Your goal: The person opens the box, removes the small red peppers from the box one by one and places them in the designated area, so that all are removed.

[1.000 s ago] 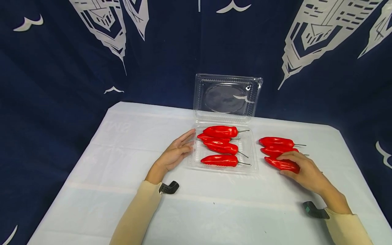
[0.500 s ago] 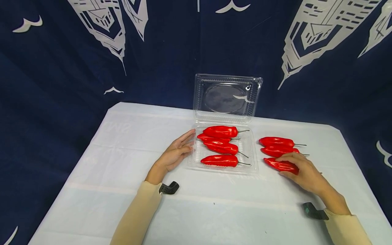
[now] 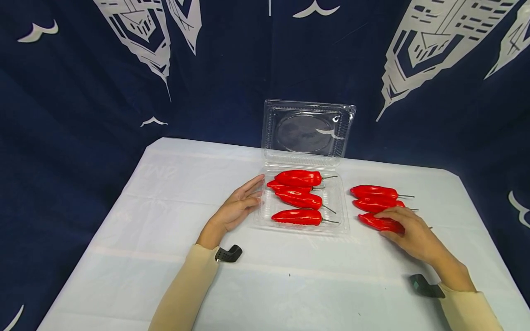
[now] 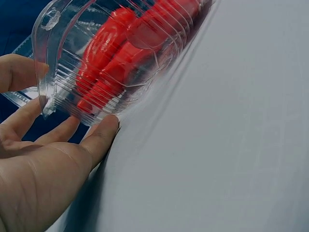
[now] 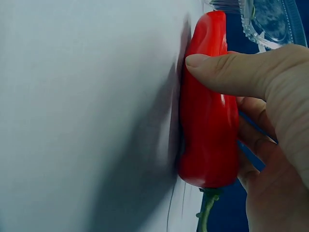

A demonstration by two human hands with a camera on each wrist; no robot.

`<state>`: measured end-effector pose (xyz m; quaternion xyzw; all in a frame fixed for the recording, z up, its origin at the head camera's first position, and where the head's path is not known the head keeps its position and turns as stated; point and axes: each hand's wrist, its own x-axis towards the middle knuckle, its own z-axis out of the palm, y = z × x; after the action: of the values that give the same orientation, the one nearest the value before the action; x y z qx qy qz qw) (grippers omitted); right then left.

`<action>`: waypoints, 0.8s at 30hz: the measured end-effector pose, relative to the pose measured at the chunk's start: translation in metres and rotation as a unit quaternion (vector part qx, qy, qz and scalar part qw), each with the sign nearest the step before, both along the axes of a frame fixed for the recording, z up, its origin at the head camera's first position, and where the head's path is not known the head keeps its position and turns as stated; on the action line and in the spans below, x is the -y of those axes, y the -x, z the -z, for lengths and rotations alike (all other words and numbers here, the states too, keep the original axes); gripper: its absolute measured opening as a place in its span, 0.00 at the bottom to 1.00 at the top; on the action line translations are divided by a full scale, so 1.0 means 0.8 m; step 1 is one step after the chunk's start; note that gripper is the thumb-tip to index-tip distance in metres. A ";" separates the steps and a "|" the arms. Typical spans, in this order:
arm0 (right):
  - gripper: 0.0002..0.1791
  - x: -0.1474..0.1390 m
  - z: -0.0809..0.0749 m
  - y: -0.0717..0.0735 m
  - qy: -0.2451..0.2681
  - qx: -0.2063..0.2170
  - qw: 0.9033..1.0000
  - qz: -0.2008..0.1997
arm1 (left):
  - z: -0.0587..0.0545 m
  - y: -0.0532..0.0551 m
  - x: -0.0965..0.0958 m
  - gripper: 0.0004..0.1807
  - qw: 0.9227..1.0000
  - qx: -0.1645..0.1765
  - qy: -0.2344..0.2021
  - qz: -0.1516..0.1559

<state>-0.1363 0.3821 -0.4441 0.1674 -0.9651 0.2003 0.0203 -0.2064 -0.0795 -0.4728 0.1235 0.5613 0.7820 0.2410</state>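
In the head view my right hand (image 3: 416, 236) holds the nearest red chili pepper (image 3: 374, 222) of the group at the right. The right wrist view shows my thumb (image 5: 217, 70) across this pepper (image 5: 207, 125) and the fingers on its far side, its green stem pointing away from the thumb. My left hand (image 3: 236, 209) touches the left wall of a clear plastic clamshell box (image 3: 340, 200), fingers extended along it. Several red peppers (image 3: 296, 217) lie inside that box, stems to the right. Its lid (image 3: 304, 133) stands raised at the back.
Two more red peppers, a rear one (image 3: 372, 191) and a middle one (image 3: 377, 203), lie just behind the held pepper. A white cloth (image 3: 314, 285) covers the table. Behind the table hangs a dark blue printed curtain (image 3: 232, 82).
The pepper in my right hand has turned slightly, its stem end now a little farther back. The left hand and the box stay where they were.
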 end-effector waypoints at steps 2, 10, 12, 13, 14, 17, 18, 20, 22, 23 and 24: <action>0.28 -0.001 0.000 0.000 -0.001 -0.011 1.000 -0.002 | 0.000 0.000 0.000 0.38 1.000 0.000 0.000 -0.001; 0.28 -0.003 -0.003 -0.002 0.009 -0.024 1.000 0.004 | 0.001 0.001 0.000 0.39 1.000 0.001 0.001 0.000; 0.28 -0.003 -0.004 -0.002 0.009 -0.024 1.000 0.005 | 0.001 0.001 0.000 0.39 1.000 0.000 0.002 0.001; 0.28 -0.003 -0.004 -0.002 0.008 -0.025 1.000 0.004 | 0.000 0.001 0.000 0.39 1.000 0.001 0.002 0.001; 0.28 -0.003 -0.004 -0.002 0.006 -0.026 1.000 0.002 | 0.000 0.000 0.000 0.39 1.000 0.000 0.002 0.001; 0.29 -0.003 -0.005 -0.001 -0.003 -0.038 0.999 -0.003 | 0.000 0.000 0.000 0.39 1.000 0.000 0.002 0.000; 0.29 -0.003 -0.005 0.000 -0.006 -0.042 0.999 -0.004 | -0.001 0.000 0.000 0.38 1.000 0.001 0.002 -0.001; 0.29 -0.003 -0.006 0.000 -0.012 -0.048 0.999 -0.004 | -0.001 0.000 0.000 0.38 1.000 0.000 0.002 -0.001; 0.29 -0.003 -0.008 0.000 -0.016 -0.051 0.999 -0.003 | 0.000 0.000 0.000 0.39 1.000 -0.001 0.003 0.000; 0.30 -0.004 -0.008 0.001 -0.015 -0.051 0.999 -0.003 | 0.000 0.000 0.000 0.39 1.000 -0.001 0.003 0.000; 0.30 -0.004 -0.009 0.001 -0.014 -0.051 0.999 -0.004 | 0.000 0.000 0.000 0.39 1.000 -0.001 0.003 0.000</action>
<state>-0.1369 0.3852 -0.4369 0.1813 -0.9648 0.1785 0.0663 -0.2065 -0.0797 -0.4727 0.1234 0.5641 0.7801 0.2409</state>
